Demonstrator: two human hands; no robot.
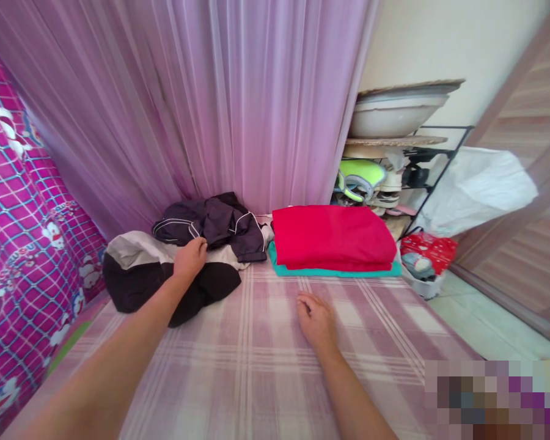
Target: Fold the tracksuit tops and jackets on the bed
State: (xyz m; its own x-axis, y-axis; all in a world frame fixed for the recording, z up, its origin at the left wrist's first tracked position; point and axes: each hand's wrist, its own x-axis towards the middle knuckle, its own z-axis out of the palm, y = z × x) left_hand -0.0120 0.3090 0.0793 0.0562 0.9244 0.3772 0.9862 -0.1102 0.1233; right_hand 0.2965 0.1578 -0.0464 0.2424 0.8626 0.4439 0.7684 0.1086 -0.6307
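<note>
My left hand (191, 256) reaches to the crumpled clothes on the left, its fingers closed at the near edge of a dark purple garment (217, 223) with white piping. Under that hand and wrist lies a black and light grey garment (135, 278), bunched up. My right hand (318, 321) rests on the checked sheet (275, 379), its fingers loosely curled with nothing visible in them. Just beyond it is a folded red cloth (334, 238), stacked on a folded teal cloth (339, 272).
A purple curtain (211, 110) hangs behind the clothes. Bright pink patterned fabric (22, 244) hangs at the left. Past the right edge stand a black rack (449, 162) with shoes and a basin (396, 113), a white plastic bag (481, 183) and a red bag (431, 250).
</note>
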